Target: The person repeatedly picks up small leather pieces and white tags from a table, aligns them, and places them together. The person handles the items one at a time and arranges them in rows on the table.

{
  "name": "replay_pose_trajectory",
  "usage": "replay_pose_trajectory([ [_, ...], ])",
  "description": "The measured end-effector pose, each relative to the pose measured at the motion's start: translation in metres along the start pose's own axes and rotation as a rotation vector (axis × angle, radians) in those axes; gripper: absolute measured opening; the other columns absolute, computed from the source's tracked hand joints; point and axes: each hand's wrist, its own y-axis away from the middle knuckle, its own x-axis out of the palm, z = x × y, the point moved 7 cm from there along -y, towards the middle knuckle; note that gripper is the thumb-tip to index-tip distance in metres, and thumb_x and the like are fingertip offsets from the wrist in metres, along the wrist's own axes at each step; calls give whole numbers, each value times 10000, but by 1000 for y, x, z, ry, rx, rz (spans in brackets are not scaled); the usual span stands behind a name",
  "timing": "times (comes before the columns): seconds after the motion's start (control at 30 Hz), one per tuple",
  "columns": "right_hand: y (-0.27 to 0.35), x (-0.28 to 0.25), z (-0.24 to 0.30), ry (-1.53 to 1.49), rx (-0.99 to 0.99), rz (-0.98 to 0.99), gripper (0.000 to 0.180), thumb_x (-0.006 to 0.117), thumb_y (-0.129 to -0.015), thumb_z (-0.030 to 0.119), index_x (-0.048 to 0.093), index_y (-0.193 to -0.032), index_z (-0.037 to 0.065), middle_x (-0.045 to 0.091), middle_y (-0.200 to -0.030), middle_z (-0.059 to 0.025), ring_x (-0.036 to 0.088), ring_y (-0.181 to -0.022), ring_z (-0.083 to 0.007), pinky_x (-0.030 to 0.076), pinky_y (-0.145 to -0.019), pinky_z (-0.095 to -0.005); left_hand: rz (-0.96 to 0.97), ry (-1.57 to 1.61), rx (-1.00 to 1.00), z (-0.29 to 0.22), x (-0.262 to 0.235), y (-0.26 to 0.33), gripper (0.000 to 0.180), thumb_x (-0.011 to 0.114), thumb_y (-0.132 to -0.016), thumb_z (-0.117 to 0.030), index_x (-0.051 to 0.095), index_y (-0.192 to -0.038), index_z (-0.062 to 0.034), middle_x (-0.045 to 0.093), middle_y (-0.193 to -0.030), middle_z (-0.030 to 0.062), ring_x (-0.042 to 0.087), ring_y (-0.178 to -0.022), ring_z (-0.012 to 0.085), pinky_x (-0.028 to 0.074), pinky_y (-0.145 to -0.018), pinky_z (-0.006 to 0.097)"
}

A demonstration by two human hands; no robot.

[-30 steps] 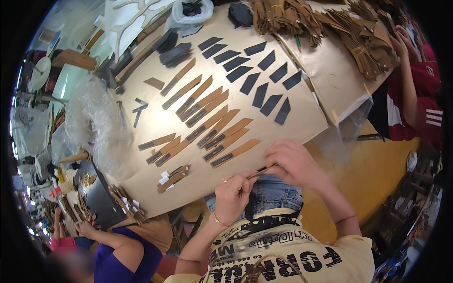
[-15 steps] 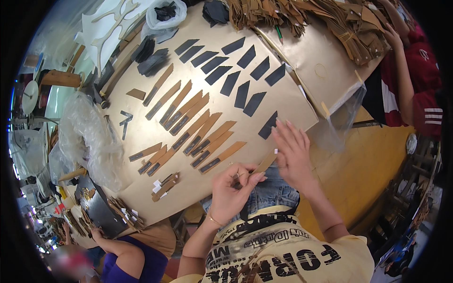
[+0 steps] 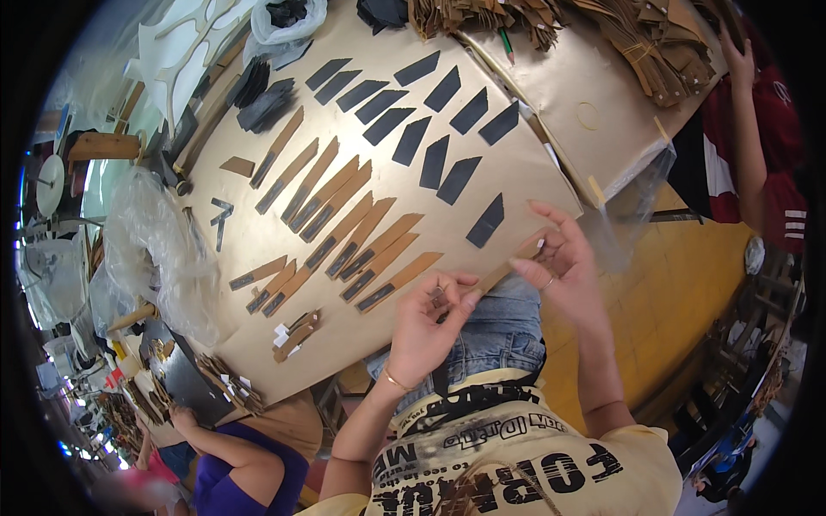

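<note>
A narrow brown strip (image 3: pixel 494 277) stretches between my two hands at the table's near edge. My left hand (image 3: pixel 428 323) pinches its lower end between thumb and fingers. At the upper end, beside a small white tag, my right hand (image 3: pixel 564 268) grips the strip with thumb and index finger, the other fingers raised. Just beyond my right hand lies a single black slanted piece (image 3: pixel 486 221). Left of my hands, several brown strips with dark patches (image 3: pixel 389 282) are laid in slanting rows. Farther back, several black slanted pieces (image 3: pixel 425 139) are spread out.
Bundles of brown pieces (image 3: pixel 650 52) and a green pencil (image 3: pixel 506 45) lie at the back right. Black stacks (image 3: pixel 265 105) and a clear plastic bag (image 3: pixel 163 249) are at the left. Other people sit at the lower left, by a purple garment (image 3: pixel 249 469), and at the right.
My right hand has closed from spread fingers onto the strip's tagged end. The strip has swung to a flatter angle. The view has shifted slightly.
</note>
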Motion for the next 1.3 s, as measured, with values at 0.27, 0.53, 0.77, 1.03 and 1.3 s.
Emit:
replay_pose_trajectory([
  [0.27,-26,-2,12,409,-177,-81,595,740,-849,50,497,-1391,73,636,-893,-57,591,-816,-118,495,-755,-262,-211,-92,103,-8,-17,-10,229,673,-905,38,478,-791,-2,646,-1034,111,631,-913,119,566,-798,269],
  [0.53,-40,1,9,523,-175,-45,558,729,-850,10,500,-1358,49,655,-905,-39,605,-795,-90,474,-705,-227,-298,-270,125,-16,-19,-20,250,711,-856,43,498,-732,-1,699,-943,113,670,-844,126,561,-767,270],
  [0.77,-43,1,8,534,-127,-80,540,737,-837,4,517,-1326,66,638,-852,-13,558,-701,-68,446,-659,-214,-280,-628,325,-30,-11,-23,234,732,-814,43,518,-738,-16,712,-905,113,687,-735,212,539,-669,291],
  [1.03,-44,3,8,506,-119,-102,545,746,-826,4,513,-1314,69,614,-839,-3,524,-673,-62,433,-630,-213,-302,-620,290,-28,-13,-27,240,741,-803,45,519,-733,-15,708,-902,113,684,-740,218,538,-668,300],
  [1.3,-45,4,10,513,-87,-116,541,747,-822,7,516,-1306,76,558,-838,-3,506,-707,-69,431,-631,-208,-306,-655,250,-30,-11,-28,237,748,-806,44,536,-707,11,712,-897,127,688,-804,163,542,-726,274],
])
